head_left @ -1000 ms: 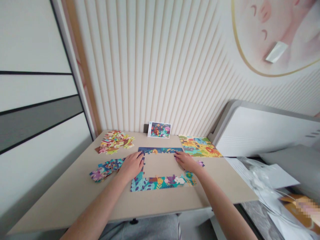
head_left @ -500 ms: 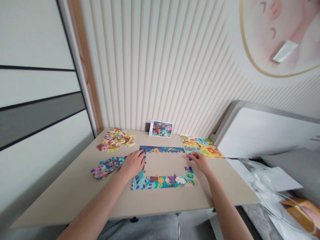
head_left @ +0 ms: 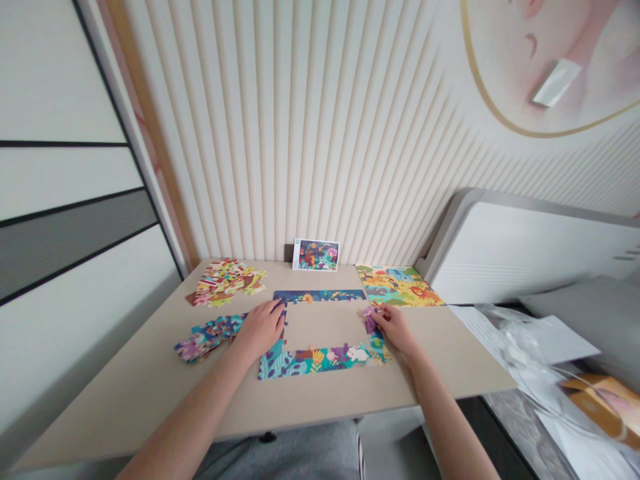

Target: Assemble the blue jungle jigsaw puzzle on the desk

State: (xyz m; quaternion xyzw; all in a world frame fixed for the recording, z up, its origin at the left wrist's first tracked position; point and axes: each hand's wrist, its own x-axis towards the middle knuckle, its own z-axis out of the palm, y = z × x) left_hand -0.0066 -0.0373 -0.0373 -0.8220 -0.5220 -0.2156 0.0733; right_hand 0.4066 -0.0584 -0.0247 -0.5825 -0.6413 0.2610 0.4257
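Head view: ribbed white wall panel (head_left: 320, 133) behind a beige table (head_left: 125, 400). On the table, centre, a part-built jigsaw border (head_left: 320, 363), open in the middle: far and near strips down, left side joined, right side partial. Far right, a jungle-animal picture sheet (head_left: 397, 285). Far left, a loose piece pile (head_left: 225, 282); near left, a second pile (head_left: 207, 337). Left hand (head_left: 260, 330) lies open, fingertips on the border's left side, nothing visibly held. Right hand (head_left: 395, 330) pinches a purple puzzle piece (head_left: 371, 321) at the border's right side. Far centre, a small picture card (head_left: 316, 255) stands against the wall.
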